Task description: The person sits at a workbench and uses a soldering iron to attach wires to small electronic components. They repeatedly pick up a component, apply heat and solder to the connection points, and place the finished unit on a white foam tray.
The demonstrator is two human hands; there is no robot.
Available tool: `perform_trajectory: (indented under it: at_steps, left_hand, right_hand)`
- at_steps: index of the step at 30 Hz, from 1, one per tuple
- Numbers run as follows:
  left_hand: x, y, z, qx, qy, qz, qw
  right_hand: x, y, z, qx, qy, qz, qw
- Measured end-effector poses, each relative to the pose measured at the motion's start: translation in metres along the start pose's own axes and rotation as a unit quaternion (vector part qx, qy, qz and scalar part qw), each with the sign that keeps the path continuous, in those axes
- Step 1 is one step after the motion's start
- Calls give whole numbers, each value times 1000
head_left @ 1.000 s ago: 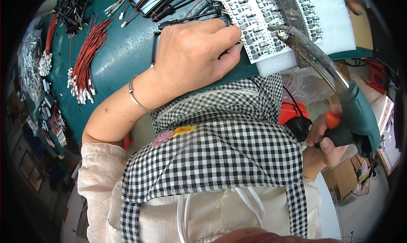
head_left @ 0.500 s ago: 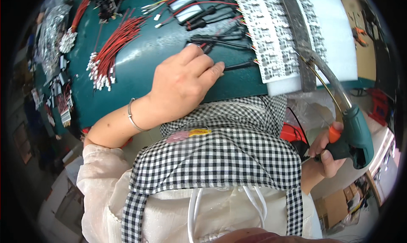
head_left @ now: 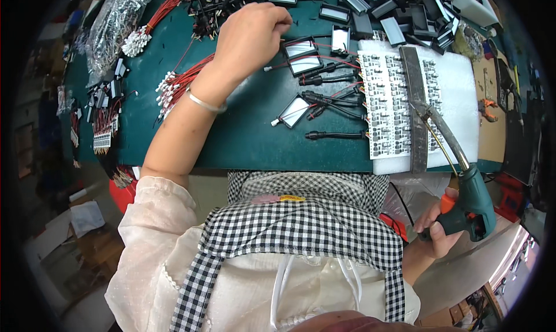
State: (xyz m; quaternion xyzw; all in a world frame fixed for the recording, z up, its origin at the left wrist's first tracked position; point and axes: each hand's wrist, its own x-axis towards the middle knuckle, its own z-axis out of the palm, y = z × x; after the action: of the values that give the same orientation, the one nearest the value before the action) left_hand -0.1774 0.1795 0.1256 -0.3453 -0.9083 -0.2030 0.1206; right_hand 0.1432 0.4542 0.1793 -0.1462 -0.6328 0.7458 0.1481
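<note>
My left hand (head_left: 252, 39) is over the far part of the table, its fingers curled together; whatever they may hold is hidden. Just right of it lie black-framed rectangular modules (head_left: 305, 65) with red wires. A single framed module (head_left: 292, 111) with a white plug lies nearer me, beside black cables (head_left: 336, 105). These cables run to a white panel of circuit boards (head_left: 382, 123), held down by a dark metal bar (head_left: 416, 89). My right hand (head_left: 437, 230) grips a green soldering gun (head_left: 478, 202) with an orange trigger, its tip resting by the bar.
Red wires with white plugs (head_left: 174, 92) lie under my left forearm. A heap of black frames (head_left: 399, 13) fills the far right, and black cables (head_left: 214, 5) are piled at the far left. White foam (head_left: 457, 112) sits beneath the boards. A clear plastic bag (head_left: 119, 25) lies left.
My left hand has moved from the near cables to the far part of the table. A framed module now shows by those cables. The soldering gun stays in my right hand; the view has shifted.
</note>
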Motion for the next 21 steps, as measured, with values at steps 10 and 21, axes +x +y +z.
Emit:
perform_trajectory:
  at_steps: [10,21]
  left_hand:
    - [17,-43,14,-41,-47,-31,998]
    - [26,-26,-14,-553,160,-124,808]
  right_hand:
    - [4,7,7,21,4,0,1000]
    - [7,12,13,44,5,-5,999]
